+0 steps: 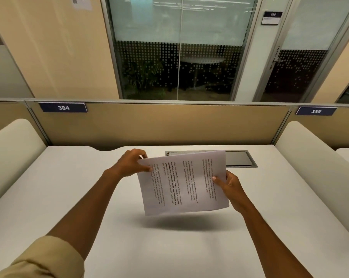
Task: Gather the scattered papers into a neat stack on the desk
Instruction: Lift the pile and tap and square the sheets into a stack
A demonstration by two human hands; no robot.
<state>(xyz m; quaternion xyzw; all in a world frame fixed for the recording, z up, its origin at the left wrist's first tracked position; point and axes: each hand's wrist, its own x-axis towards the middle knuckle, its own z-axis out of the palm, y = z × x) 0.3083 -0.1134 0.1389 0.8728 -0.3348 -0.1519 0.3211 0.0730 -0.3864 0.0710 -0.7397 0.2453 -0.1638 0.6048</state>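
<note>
- I am gripping the papers (182, 182) with both hands, holding them in the air above the white table (69, 187).
- My left hand (132, 163) is pinching the far left corner.
- My right hand (230, 186) is clasping the right edge, thumb on top.

Both arms were extended forward, forearms bare, converging toward center. Left hand (130, 163) was raised slightly higher and farther out than the right, fingers curled, thumb and fingertips pinched shut on the papers (182, 182). Right hand (230, 187) sat lower and nearer, thumb on top, fingers wrapped beneath, also clamped. Left sleeve (41, 259) was pushed up near the elbow.
</note>
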